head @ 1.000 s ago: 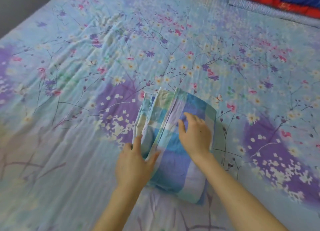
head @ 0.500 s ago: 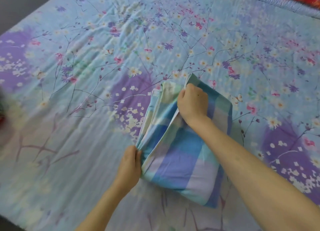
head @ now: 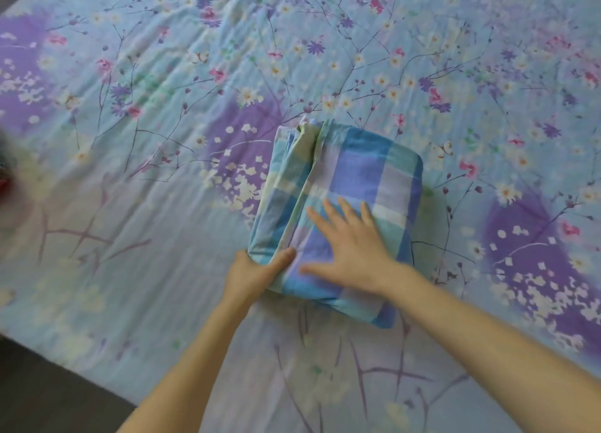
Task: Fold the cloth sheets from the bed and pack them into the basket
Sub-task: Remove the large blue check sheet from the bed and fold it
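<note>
Head view: checked sheet (head: 364, 172) lies folded mid-frame; left hand (head: 257, 270) grips its corner, right hand (head: 351, 247) presses flat. Basket unseen; packing remains.

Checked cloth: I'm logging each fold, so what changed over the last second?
The right hand gripped the top flap, then let go and now presses flat on the checked cloth. The left hand slid to grip its near-left corner. The bundle stays on the floral bedsheet.
</note>
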A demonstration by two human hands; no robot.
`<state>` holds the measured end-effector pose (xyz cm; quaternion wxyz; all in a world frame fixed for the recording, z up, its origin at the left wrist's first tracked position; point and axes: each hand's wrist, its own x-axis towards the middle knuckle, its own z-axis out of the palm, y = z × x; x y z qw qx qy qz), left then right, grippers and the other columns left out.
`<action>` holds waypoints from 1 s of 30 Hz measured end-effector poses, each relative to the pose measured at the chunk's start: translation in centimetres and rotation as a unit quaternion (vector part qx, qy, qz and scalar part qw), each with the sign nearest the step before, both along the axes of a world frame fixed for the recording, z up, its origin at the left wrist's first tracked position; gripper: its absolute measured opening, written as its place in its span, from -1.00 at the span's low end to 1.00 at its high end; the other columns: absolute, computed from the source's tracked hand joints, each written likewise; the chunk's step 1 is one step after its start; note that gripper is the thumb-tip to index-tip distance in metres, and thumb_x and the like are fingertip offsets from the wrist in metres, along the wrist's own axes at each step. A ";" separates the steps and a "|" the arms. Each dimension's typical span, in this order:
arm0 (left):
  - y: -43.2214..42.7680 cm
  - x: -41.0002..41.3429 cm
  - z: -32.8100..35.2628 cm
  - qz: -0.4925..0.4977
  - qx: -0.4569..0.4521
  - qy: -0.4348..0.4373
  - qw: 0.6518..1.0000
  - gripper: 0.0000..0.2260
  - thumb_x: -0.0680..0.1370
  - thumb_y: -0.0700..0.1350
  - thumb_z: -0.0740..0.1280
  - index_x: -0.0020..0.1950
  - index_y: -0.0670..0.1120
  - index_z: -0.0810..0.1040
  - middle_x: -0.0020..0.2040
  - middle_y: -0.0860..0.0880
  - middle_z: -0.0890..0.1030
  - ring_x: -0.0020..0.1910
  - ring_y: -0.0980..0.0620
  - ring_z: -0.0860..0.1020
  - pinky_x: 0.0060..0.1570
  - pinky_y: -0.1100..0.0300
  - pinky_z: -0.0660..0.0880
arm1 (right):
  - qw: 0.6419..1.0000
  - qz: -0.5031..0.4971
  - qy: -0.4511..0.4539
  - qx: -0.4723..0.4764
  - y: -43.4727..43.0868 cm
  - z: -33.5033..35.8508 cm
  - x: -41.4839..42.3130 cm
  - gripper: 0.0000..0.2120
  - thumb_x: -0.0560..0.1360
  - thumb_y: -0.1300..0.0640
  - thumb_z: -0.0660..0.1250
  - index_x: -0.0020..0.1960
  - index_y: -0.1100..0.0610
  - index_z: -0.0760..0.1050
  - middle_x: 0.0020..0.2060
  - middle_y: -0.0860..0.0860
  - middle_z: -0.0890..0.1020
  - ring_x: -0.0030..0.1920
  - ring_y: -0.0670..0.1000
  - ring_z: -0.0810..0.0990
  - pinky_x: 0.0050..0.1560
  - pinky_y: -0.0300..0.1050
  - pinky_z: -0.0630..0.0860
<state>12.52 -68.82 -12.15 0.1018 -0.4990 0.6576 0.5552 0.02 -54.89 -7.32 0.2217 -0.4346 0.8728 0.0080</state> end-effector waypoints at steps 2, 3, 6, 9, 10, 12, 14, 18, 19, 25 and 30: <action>0.2 -0.2 0.4 0.026 0.031 -0.001 0.999 -0.66 0.31 0.20 0.51 -0.09 -0.01 0.64 -0.17 0.05 0.66 -0.12 0.06 0.62 -0.17 0.20 0.53 | 0.996 0.028 0.085 0.020 4.1 -1.7 4.7 0.04 0.16 -0.50 0.23 0.51 -0.01 0.17 0.43 0.21 0.31 0.44 0.28 0.25 0.35 0.39 0.00; 0.3 -0.3 0.7 0.042 0.043 0.000 0.998 -0.72 0.33 0.15 0.51 -0.11 -0.01 0.62 -0.16 0.02 0.66 -0.14 0.06 0.61 -0.20 0.20 0.51 | 0.993 0.029 0.107 0.048 5.3 -2.6 6.3 0.05 0.17 -0.38 0.39 0.52 -0.01 0.11 0.43 0.23 0.30 0.43 0.28 0.25 0.33 0.44 0.04; 0.9 -0.6 2.1 0.061 0.055 -0.008 0.997 -0.67 0.36 0.11 0.50 -0.07 -0.10 0.58 -0.16 -0.05 0.60 -0.28 0.07 0.52 -0.36 0.25 0.42 | 0.980 -0.014 0.196 0.037 6.6 -4.0 7.9 -0.23 0.37 0.11 0.36 0.49 -0.04 0.07 0.36 0.27 0.39 0.36 0.27 0.39 0.23 0.43 0.31; 1.6 -0.7 4.1 0.049 0.036 -0.016 0.998 -0.56 0.37 0.13 0.49 0.00 -0.20 0.54 -0.18 -0.09 0.54 -0.32 0.03 0.45 -0.42 0.22 0.39 | 0.978 -0.025 0.208 -0.003 6.5 -2.6 6.9 -0.40 0.34 0.28 0.30 0.35 0.03 0.26 0.10 0.27 0.59 0.10 0.25 0.59 -0.02 0.29 0.54; 1.9 -0.8 5.1 0.045 0.038 -0.009 0.998 -0.55 0.38 0.13 0.48 0.02 -0.21 0.53 -0.19 -0.08 0.52 -0.33 0.03 0.45 -0.42 0.22 0.39 | 0.976 -0.031 0.212 -0.033 6.7 -1.8 6.5 -0.43 0.31 0.33 0.31 0.29 0.07 0.31 0.01 0.25 0.62 0.00 0.24 0.63 -0.12 0.21 0.58; 2.7 -0.9 6.9 0.041 0.050 0.005 0.998 -0.55 0.39 0.11 0.47 0.06 -0.21 0.51 -0.21 -0.07 0.50 -0.35 0.03 0.44 -0.45 0.22 0.39 | 0.972 -0.043 0.207 -0.103 7.6 -0.2 5.6 -0.53 0.28 0.40 0.25 0.17 0.15 0.41 -0.16 0.20 0.64 -0.18 0.21 0.66 -0.29 0.09 0.59; 3.5 -0.2 9.5 0.052 0.066 0.014 0.996 -0.56 0.40 0.06 0.48 0.08 -0.22 0.49 -0.24 -0.09 0.48 -0.41 0.02 0.41 -0.58 0.26 0.33 | 0.975 -0.046 0.163 -0.141 8.5 3.5 5.4 -0.47 0.16 0.48 0.32 0.11 0.21 0.54 -0.24 0.17 0.63 -0.26 0.20 0.65 -0.39 0.04 0.57; 2.2 2.7 17.4 0.051 0.058 -0.018 0.997 -0.67 0.36 -0.11 0.53 -0.10 -0.21 0.44 -0.31 -0.11 0.39 -0.49 0.01 0.33 -0.69 0.40 0.17 | 0.986 -0.070 -0.020 -0.150 8.9 12.3 9.1 -0.34 0.32 0.42 0.27 0.36 0.01 0.42 0.00 0.12 0.65 -0.04 0.23 0.60 -0.14 0.01 0.53; 1.5 2.9 20.0 0.030 0.034 -0.019 0.999 -0.70 0.36 -0.14 0.52 -0.18 -0.19 0.41 -0.34 -0.10 0.37 -0.49 0.02 0.31 -0.69 0.40 0.16 | 0.979 -0.088 -0.052 -0.179 8.4 13.6 10.2 -0.33 0.34 0.37 0.24 0.37 -0.09 0.38 0.03 0.08 0.65 -0.02 0.22 0.58 -0.11 -0.02 0.53; 0.1 -1.5 32.9 -0.232 -0.273 -0.028 0.933 -0.76 0.40 -0.17 0.37 -0.37 -0.16 0.35 -0.47 -0.08 0.38 -0.52 -0.01 0.37 -0.52 0.29 0.29 | 0.771 -0.279 -0.389 -0.421 5.2 18.4 14.5 -0.45 0.30 0.47 0.31 0.22 0.09 0.49 -0.01 0.07 0.67 0.03 0.11 0.63 0.03 0.02 0.59; 6.4 -5.9 30.1 -0.381 -0.246 -0.042 0.890 -0.86 0.49 -0.15 0.28 -0.16 -0.22 0.42 -0.36 -0.05 0.51 -0.48 0.06 0.50 -0.53 0.28 0.46 | 0.555 -0.477 -0.563 -0.385 6.7 13.3 16.3 -0.52 0.32 0.56 0.23 0.16 0.23 0.52 -0.03 0.20 0.66 -0.07 0.19 0.66 -0.07 0.06 0.61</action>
